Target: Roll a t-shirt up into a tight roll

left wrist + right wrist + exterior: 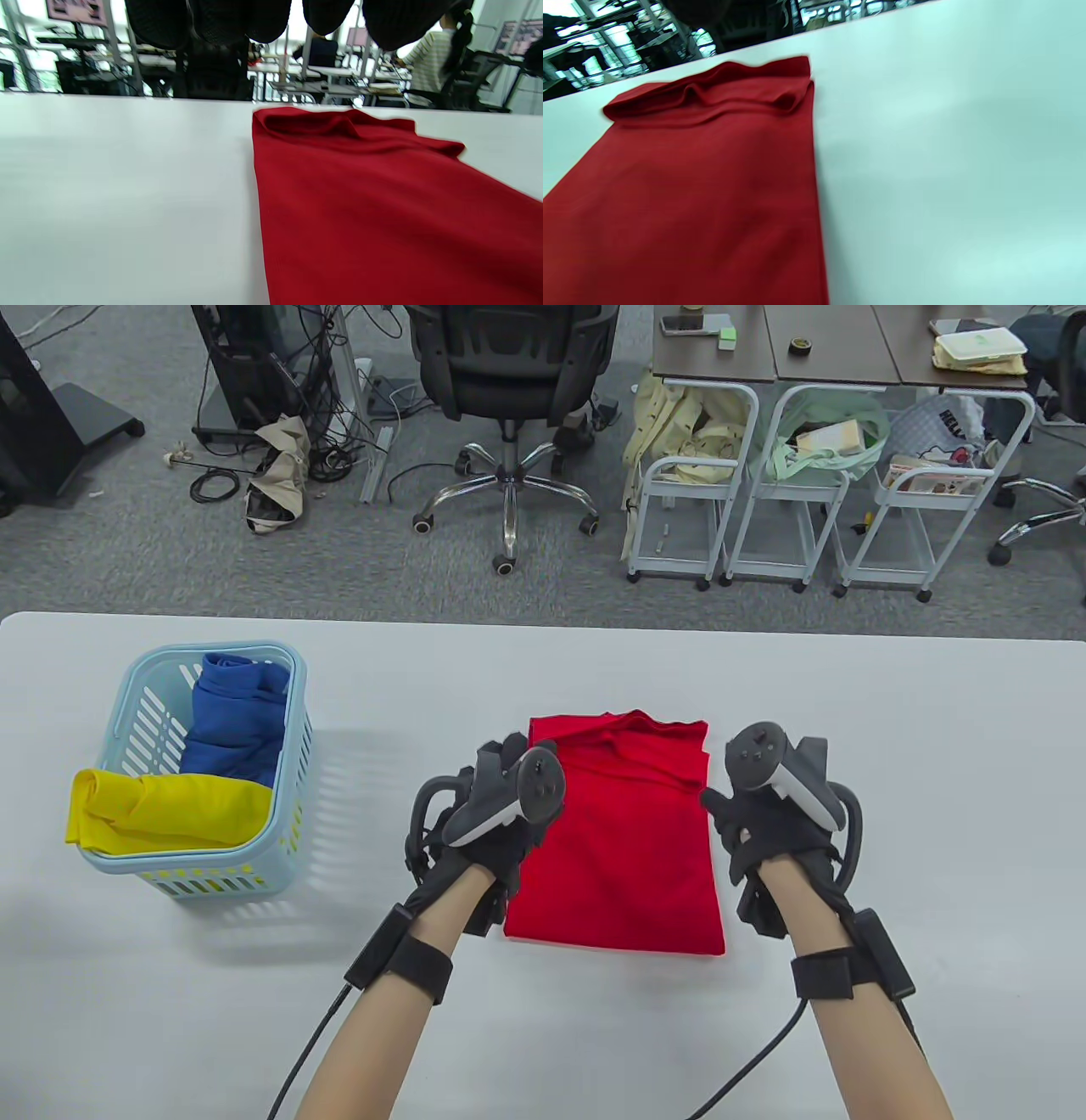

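- The shirt [624, 848] is red knit cloth, matt, with a fine ribbed weave.
- The table [891, 780] under it is smooth, pale, with a faint sheen.
- The basket [148, 865] left of the shirt is light blue slotted plastic, holding matt blue cloth [233, 721] and yellow cloth [170, 810].
- Black fabric gloves cover the left hand [484, 840] and right hand [764, 831], with smooth plastic trackers.
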